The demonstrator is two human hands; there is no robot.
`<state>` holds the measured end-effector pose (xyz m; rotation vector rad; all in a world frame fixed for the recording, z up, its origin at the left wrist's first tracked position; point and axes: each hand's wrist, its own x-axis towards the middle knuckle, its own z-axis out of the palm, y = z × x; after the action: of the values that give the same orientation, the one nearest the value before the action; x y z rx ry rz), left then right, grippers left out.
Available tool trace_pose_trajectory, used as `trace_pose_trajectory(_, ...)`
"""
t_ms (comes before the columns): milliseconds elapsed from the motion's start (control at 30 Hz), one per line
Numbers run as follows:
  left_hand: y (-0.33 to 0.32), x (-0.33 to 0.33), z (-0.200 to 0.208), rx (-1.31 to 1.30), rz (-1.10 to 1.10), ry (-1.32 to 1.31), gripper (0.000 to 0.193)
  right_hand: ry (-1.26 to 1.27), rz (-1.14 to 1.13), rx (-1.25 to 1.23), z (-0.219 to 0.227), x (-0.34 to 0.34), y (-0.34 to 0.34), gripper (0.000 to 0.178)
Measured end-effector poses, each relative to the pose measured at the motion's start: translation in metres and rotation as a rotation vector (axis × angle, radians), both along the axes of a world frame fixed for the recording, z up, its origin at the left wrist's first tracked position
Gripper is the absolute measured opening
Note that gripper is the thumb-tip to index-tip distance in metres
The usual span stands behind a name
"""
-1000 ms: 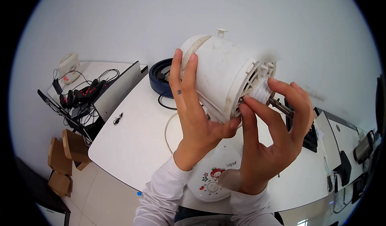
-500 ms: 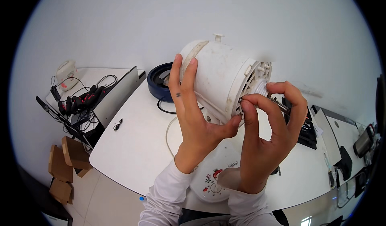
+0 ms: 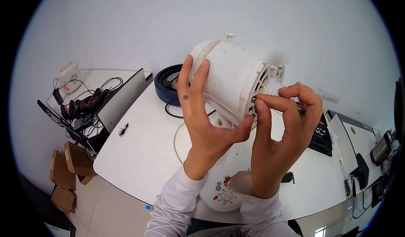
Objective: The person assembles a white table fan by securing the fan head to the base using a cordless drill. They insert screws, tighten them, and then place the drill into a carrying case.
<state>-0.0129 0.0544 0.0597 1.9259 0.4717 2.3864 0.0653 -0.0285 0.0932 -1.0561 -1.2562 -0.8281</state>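
A white, drum-shaped fan motor housing [image 3: 234, 78] with a slotted front face is raised in front of me above the white table [image 3: 143, 152]. My left hand [image 3: 202, 119] grips it from below and behind, fingers spread over its side and thumb at its front rim. My right hand [image 3: 280, 131] pinches at the centre of the slotted face, fingertips closed on a small part by the shaft; the part itself is hidden by the fingers. A white cord [image 3: 179, 133] trails from the housing down to the table.
A white fan base [image 3: 225, 190] with a dial and floral print lies under my wrists. A dark blue ring [image 3: 165, 83] sits at the table's back. Cables and a grey panel [image 3: 122, 97] lie left, cardboard boxes [image 3: 67, 169] on the floor, black devices [image 3: 320, 135] right.
My right fingers have curled in tighter on the middle of the housing's front face, and the metal shaft seen before is now covered. The housing has barely shifted.
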Motion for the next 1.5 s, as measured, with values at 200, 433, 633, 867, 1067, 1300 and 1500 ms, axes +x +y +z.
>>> trace_pose_trajectory(200, 0.0, 0.001, 0.001, -0.004, 0.0, -0.007, 0.093, 0.038, 0.109, 0.105, -0.008, -0.001, 0.013, 0.011)
trace_pose_trajectory(433, 0.0, 0.002, -0.002, -0.053, 0.033, 0.005, 0.092, 0.034, 0.113, 0.163, -0.014, -0.001, 0.018, 0.009)
trace_pose_trajectory(633, 0.0, 0.003, -0.002, -0.036, 0.004, 0.001, 0.094, 0.042, 0.156, 0.203, -0.014, 0.001, 0.021, 0.008)
trace_pose_trajectory(867, 0.002, 0.002, -0.003, -0.01, -0.01, -0.009, 0.096, -0.118, 0.107, 0.172, -0.018, 0.014, 0.017, 0.016)
trace_pose_trajectory(1067, 0.002, 0.002, -0.003, -0.031, -0.02, -0.013, 0.096, -0.106, 0.176, 0.236, -0.029, 0.017, 0.022, 0.024)
trace_pose_trajectory(1300, 0.002, 0.002, -0.003, -0.021, -0.014, -0.011, 0.095, -0.113, 0.194, 0.232, -0.03, 0.019, 0.025, 0.026)
trace_pose_trajectory(1500, 0.001, 0.003, -0.002, -0.004, -0.042, -0.029, 0.09, -0.156, 0.199, 0.248, -0.031, 0.02, 0.03, 0.025)
